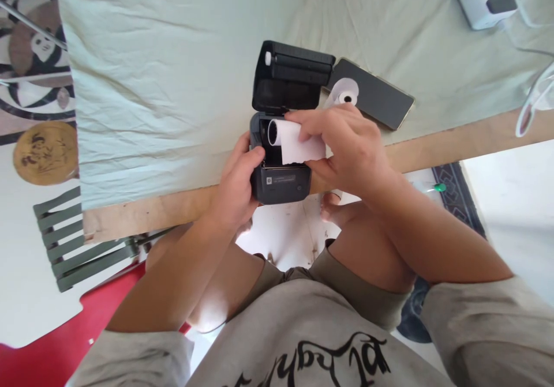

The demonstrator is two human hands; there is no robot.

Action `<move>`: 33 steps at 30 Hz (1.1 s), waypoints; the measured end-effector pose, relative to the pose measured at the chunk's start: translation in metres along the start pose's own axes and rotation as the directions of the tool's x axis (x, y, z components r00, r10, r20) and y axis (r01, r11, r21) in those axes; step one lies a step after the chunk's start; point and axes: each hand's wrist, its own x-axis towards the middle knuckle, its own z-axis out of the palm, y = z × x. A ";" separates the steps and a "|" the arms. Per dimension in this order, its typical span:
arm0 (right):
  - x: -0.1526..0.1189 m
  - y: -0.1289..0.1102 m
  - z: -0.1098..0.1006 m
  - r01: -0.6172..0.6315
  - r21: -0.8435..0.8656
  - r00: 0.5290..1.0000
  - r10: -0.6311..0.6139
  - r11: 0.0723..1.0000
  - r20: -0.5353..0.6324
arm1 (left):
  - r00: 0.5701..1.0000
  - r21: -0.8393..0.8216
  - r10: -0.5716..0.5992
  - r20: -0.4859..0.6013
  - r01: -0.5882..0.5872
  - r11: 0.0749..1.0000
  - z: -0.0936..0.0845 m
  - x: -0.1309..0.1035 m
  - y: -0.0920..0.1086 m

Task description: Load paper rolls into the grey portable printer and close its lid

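A small black receipt printer (281, 185) is held near the table's front edge with its lid (294, 75) swung up. My left hand (238, 179) grips the printer's left side, thumb on the rim of the paper bay. In my right hand (346, 145) is a white paper roll (298, 142), pinched by its loose end. The roll sits at the opening of the bay, its dark hollow core facing left; how deep it rests I cannot tell. Behind my right hand lies a second, thinner paper roll (344, 94), partly unrolled.
A dark smartphone (376, 90) lies right of the printer. Farther back on the right are a white box-shaped device (482, 0) and white cables (530, 26). A pale green cloth (173, 75) covers the wooden table (147, 217). A green slatted seat (82, 237) stands at lower left.
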 end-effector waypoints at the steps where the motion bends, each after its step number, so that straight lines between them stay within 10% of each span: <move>1: -0.001 0.000 0.001 -0.015 -0.010 1.000 0.015 1.000 0.017 | 1.000 0.004 -0.003 -0.001 0.003 1.000 -0.001 0.000 0.000; 10: 0.002 -0.018 -0.002 -0.189 -0.025 0.973 0.191 0.982 0.129 | 0.997 -0.041 0.000 0.072 0.003 0.999 -0.001 -0.003 0.005; 18: 0.000 -0.024 -0.006 -0.052 0.173 0.986 0.024 0.984 0.163 | 0.997 0.011 -0.013 0.077 0.012 1.000 -0.007 -0.003 0.007; 24: 0.004 -0.013 -0.008 -0.333 0.247 0.933 0.356 0.910 -0.051 | 0.994 0.088 -0.015 0.113 0.005 0.996 -0.009 -0.004 0.006; 33: -0.001 -0.004 -0.007 -0.492 0.245 0.870 0.485 0.836 0.090 | 0.997 0.102 0.009 0.075 -0.016 0.995 -0.011 -0.005 0.003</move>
